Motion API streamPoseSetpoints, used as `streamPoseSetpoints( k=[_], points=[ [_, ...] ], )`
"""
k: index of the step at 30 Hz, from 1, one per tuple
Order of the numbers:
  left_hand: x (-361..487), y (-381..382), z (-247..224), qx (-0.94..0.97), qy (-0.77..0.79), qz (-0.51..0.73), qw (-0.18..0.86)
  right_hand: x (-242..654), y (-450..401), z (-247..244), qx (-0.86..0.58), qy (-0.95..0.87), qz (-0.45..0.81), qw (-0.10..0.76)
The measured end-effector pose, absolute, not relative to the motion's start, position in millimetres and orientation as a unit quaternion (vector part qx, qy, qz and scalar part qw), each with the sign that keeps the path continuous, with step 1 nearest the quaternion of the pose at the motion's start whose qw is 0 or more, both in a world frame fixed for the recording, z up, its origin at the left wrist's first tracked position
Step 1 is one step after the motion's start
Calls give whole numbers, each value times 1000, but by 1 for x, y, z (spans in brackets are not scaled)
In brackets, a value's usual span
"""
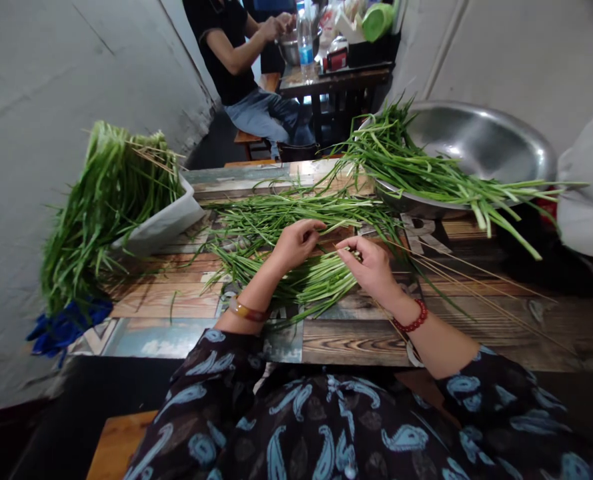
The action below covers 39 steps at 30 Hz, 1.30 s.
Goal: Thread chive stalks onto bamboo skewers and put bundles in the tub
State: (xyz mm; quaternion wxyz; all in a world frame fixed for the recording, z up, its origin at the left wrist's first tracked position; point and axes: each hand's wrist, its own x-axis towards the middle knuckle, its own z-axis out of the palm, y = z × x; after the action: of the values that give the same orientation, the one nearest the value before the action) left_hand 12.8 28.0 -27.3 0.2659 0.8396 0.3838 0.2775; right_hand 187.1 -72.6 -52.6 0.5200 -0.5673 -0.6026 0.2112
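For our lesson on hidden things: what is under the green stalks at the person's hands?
The table: its plank-patterned top shows around the stalks and between the bunches. Directly beneath them it is covered, so anything else there cannot be seen.

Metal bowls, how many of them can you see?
2. A large bowl stands at the right with green stalks piled over its rim; a smaller bowl is at the back table near the other person's hands. More may be hidden there.

Dim light glints off the steel basin, leaving lower corners dark.
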Motion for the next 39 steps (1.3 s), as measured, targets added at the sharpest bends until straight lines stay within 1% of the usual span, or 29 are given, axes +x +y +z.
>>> streamPoseSetpoints(
  k=[7,12,19,39],
  points=[
    [6,17,-28,808,373,299,344,189,-73,-50,-587,-584,212,519],
    [7,11,-26,814,358,291,354,189,-72,-47,-573,-585,226,528],
    [10,6,-26,785,366,295,404,190,-71,-48,-565,-597,227,522],
    [13,0,-25,786,369,318,380,189,-73,-48,-589,-588,236,503]
  ],
)
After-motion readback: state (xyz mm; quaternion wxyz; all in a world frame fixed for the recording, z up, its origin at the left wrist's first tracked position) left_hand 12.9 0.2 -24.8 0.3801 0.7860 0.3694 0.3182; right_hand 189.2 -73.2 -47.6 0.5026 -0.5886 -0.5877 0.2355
